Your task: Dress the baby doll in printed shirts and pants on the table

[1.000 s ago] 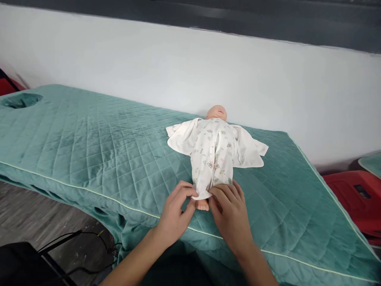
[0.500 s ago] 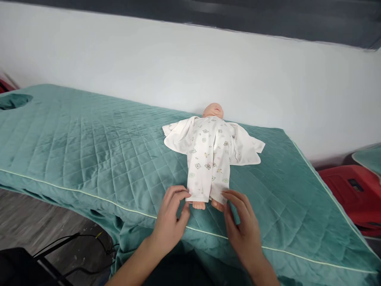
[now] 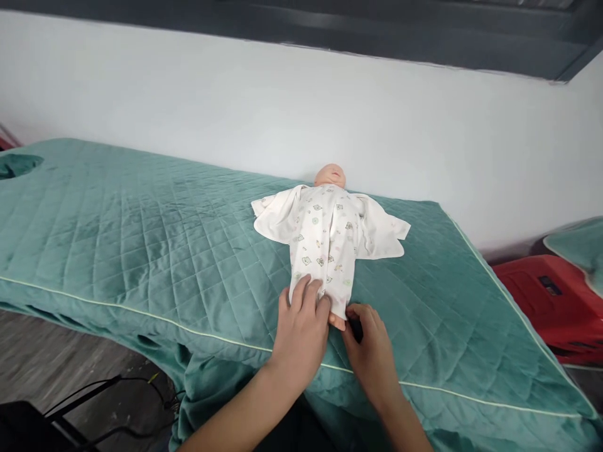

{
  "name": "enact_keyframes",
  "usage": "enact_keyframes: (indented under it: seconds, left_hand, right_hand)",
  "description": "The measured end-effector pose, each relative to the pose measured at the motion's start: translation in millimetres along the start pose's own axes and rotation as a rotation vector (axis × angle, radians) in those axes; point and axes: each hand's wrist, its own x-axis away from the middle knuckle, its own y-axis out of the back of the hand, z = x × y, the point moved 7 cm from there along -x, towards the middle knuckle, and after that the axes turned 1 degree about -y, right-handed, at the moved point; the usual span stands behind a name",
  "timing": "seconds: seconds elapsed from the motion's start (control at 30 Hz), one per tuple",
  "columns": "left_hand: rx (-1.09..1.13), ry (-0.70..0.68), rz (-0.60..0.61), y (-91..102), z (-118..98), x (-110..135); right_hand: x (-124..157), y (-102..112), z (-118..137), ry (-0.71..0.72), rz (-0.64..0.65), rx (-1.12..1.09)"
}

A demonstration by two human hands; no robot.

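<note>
1. The doll (image 3: 325, 245) is lying on its back on the green quilted bed (image 3: 117, 238), towards the bed's right end and close to its far edge.
2. Just beyond the doll's head (image 3: 330, 175) the bed is meeting the white wall (image 3: 235, 107), so there is hardly any room on that side.
3. To the left of the doll a long stretch of bare quilt is running out to a face hole (image 3: 16, 166) at the far left.
4. To the right of the doll a shorter stretch of quilt is ending at the bed's slanting right edge, with a red object (image 3: 532, 301) standing well beyond it.
5. Below the doll's feet the piped near edge (image 3: 141, 314) is passing close by, and the cover is hanging down past it.
6. The doll's long axis is running across the bed, from near edge to wall. Its head is pointing at the wall and its feet at the person.
7. The white printed garment (image 3: 330, 251) is covering the doll, with its sleeves spreading out to both sides.
8. The left hand (image 3: 301, 329) is lying on the garment's leg at the hem, its grip flat with the fingers close together.
9. The right hand (image 3: 370, 348) is sitting just beside one bare foot (image 3: 336, 322). Its grip is curling in, and I cannot tell whether it is pinching anything.
</note>
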Motion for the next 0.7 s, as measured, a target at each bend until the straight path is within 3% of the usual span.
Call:
enact_keyframes:
  seconds: [0.2,0.37,0.57,0.7]
  left_hand:
    - [0.021,-0.011,-0.045,-4.8,5,-3]
    - [0.148,-0.066,-0.092,4.7,4,-1]
    - [0.329,-0.128,-0.177,23.6,8,12]
    - [0.373,-0.089,-0.195,23.1,28,30]
  right_hand:
    - [1,6,4,0.014,0.005,-0.161]
    - [4,24,13,0.034,-0.009,-0.211]
    - [10,35,15,0.079,0.0,-0.108]
    - [16,31,8,0.08,-0.026,-0.01]
